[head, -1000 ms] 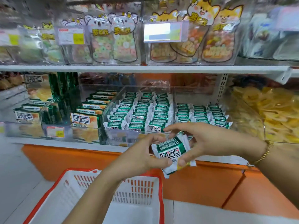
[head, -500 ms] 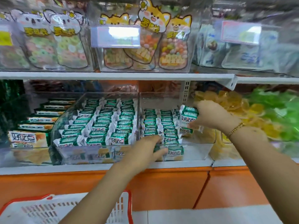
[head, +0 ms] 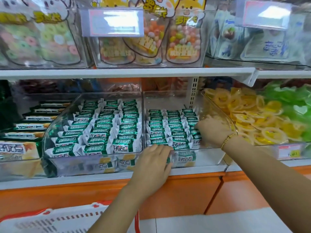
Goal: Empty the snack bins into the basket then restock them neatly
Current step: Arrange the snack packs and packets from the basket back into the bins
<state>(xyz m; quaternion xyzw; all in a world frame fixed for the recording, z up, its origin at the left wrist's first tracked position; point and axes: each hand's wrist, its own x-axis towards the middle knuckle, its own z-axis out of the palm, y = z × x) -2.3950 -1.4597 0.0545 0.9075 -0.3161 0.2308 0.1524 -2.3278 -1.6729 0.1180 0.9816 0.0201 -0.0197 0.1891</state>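
Green-and-white snack packets [head: 173, 126] in three tidy rows inside the half-filled bin [head: 210, 157], clear plastic, middle of the lower shelf. Right hand [head: 212, 130] down in there, at the rightmost row, fingertips buried among the wrappers. Cannot tell whether pinching one or just pressing. Gold bracelet [head: 226, 141] on that wrist. Left hand [head: 154, 163] well apart from it, at the front of the same bin, fingers hooked over the front rim, covering the near left corner and part of one loose packet [head: 185, 158] lying against the front wall.

Just beside, wall against wall, the full bin [head: 75, 163], packed to the front with the same packets. Further left, flat green-and-orange boxes [head: 18, 148], stacked. On the other side, a tub of yellow ring sweets [head: 252, 118], then green ones [head: 289, 105].

Overhead, white shelf [head: 117, 72] with cartoon-animal candy bags [head: 183, 39] and a glare-washed price tag [head: 112, 22], unreadable. Below, orange base panel [head: 185, 195]. Bottom left corner, white basket [head: 50, 219] with a red rim, partly cut off by the left forearm and the frame edge.
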